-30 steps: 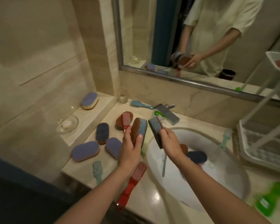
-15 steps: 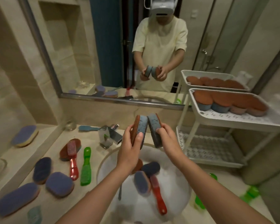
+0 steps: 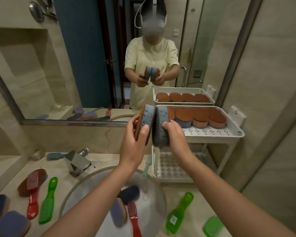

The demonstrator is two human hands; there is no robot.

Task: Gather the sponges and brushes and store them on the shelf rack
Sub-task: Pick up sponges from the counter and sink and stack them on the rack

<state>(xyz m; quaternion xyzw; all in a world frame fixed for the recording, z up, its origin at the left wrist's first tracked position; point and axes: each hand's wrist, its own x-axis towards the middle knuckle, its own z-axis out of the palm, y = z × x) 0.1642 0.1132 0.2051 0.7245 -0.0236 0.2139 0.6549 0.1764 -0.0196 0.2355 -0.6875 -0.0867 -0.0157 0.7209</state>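
Observation:
My left hand [image 3: 135,144] grips an upright blue sponge with a brown scouring back [image 3: 146,117]. My right hand [image 3: 174,134] grips a second blue sponge [image 3: 161,124], and the two sponges touch face to face. Both are held up just left of the white shelf rack's top tray [image 3: 212,131], where several brown-topped sponges [image 3: 200,115] stand in a row. The rack's lower tray [image 3: 171,166] holds nothing that I can see. More sponges [image 3: 128,192] and a red brush [image 3: 133,218] lie in the sink. Red [image 3: 32,194] and green [image 3: 48,200] brushes lie on the counter at left.
A chrome faucet [image 3: 77,162] stands behind the sink basin [image 3: 157,199]. Purple sponges [image 3: 10,223] lie at the counter's left front. Two green brushes [image 3: 179,212] lie at right, a pale green brush [image 3: 146,168] by the rack. The mirror [image 3: 75,65] fills the wall ahead.
My view has swung right and up from the counter to the rack. Both hands have risen with their sponges and brought them together beside the top tray.

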